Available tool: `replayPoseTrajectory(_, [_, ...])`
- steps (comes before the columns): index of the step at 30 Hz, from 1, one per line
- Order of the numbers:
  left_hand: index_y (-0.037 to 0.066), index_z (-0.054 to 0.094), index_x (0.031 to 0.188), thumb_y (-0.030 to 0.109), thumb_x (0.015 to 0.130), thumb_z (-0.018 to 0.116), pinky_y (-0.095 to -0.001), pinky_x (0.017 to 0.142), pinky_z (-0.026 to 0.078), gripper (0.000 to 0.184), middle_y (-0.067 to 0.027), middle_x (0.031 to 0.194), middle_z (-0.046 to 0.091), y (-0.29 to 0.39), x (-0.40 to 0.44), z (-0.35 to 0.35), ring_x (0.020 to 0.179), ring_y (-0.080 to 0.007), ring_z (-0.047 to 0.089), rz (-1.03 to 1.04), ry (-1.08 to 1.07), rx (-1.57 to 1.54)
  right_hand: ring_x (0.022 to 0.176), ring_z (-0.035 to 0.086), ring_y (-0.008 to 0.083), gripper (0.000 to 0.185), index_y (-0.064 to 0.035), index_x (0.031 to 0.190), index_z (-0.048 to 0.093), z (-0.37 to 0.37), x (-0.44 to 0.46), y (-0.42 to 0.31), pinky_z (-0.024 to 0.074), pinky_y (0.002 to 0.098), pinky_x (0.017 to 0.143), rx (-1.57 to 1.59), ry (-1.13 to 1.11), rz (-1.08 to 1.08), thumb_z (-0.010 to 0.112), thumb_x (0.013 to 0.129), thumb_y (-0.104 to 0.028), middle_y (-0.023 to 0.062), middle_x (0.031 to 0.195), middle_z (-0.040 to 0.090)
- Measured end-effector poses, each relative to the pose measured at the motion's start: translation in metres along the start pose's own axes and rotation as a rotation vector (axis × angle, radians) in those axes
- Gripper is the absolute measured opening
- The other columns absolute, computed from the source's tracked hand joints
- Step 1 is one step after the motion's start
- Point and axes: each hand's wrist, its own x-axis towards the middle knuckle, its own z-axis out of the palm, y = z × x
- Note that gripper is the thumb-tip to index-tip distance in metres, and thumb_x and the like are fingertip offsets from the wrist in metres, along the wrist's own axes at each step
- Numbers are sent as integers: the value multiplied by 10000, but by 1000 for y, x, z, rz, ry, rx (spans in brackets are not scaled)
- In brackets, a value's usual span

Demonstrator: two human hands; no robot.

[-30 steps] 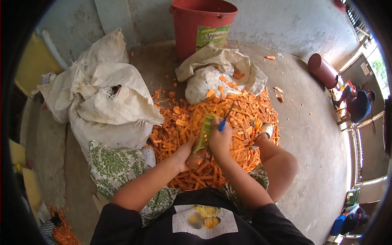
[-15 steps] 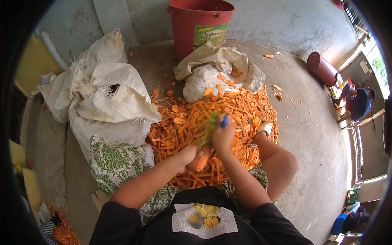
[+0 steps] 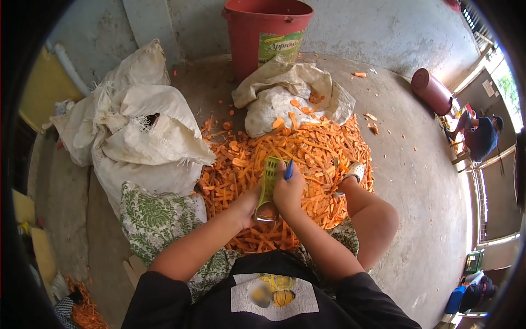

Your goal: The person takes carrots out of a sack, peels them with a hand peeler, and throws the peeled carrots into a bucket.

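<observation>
A yellow-green hand slicer with slots [image 3: 269, 174] stands lengthwise between my hands, over a heap of orange carrot strips and slices [image 3: 307, 148]. My right hand [image 3: 288, 192] is closed around the slicer's right side, with a slim blue handle [image 3: 289, 169] sticking up between its fingers; what this handle belongs to is hidden. Against the slicer's near end lies a thick carrot piece [image 3: 267, 211], mostly covered. My left hand [image 3: 250, 204] is closed around that carrot from the left, its fingertips hidden behind the slicer.
White woven sacks [image 3: 148, 126] stand at the left, and another sack [image 3: 274, 112] lies behind the heap. Beyond it is a red bin [image 3: 246, 44] by the wall. A maroon drum [image 3: 430, 90] lies on the floor at right. A seated person [image 3: 482, 140] is farther right.
My right hand has drawn the slicer toward my body, down over the carrot. The slicer was blurred and farther out before; the carrot, plainly seen then, is now mostly covered.
</observation>
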Motion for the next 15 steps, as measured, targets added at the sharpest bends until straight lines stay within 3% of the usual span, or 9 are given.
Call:
replayPoseTrajectory(1, [60,484,985,409,892,341,-329,518,509,388,-79,815,579,-3,2,-5,655,-194,599,2,1,-2,502,476,277,259,-28,738,499,1,4,5,365,361,488,-27,31,5,465,874,-245,119,591,518])
replayPoseTrajectory(3, [54,487,1003,418,895,338,-330,554,514,408,-87,829,582,-14,9,-18,666,-192,601,-150,11,378,507,484,308,271,-20,740,501,0,25,32,366,373,490,-91,159,19,470,868,-256,138,595,525])
replayPoseTrajectory(4, [40,490,1002,452,893,328,-329,580,512,456,-101,851,578,-9,-11,-4,692,-186,596,-222,-22,329,498,481,314,282,-13,734,500,-5,47,52,365,375,487,-123,257,31,472,866,-261,138,584,521])
replayPoseTrajectory(6, [29,484,1004,482,888,312,-329,594,509,498,-116,858,574,-8,-16,-3,721,-185,589,-257,-115,373,474,412,145,300,-9,692,478,-28,75,70,337,317,459,-259,505,-93,442,886,-235,62,533,454])
replayPoseTrajectory(10, [31,486,985,497,883,306,-324,580,507,510,-113,852,574,0,-8,-3,730,-183,583,-198,-37,285,468,412,136,293,-11,690,481,-45,77,53,334,310,451,-29,425,146,437,887,-224,45,526,444])
replayPoseTrajectory(12, [41,495,975,496,882,315,-324,568,507,498,-97,848,577,0,5,-19,696,-182,583,-152,-115,105,486,463,198,302,8,734,487,-35,43,-8,364,338,482,252,173,227,458,882,-254,92,564,486])
replayPoseTrajectory(15, [47,490,969,426,898,327,-326,556,510,419,-86,836,579,1,8,-19,655,-186,587,-91,-69,-2,463,450,218,306,4,726,479,-5,15,9,355,332,471,214,46,70,461,881,-259,108,554,484])
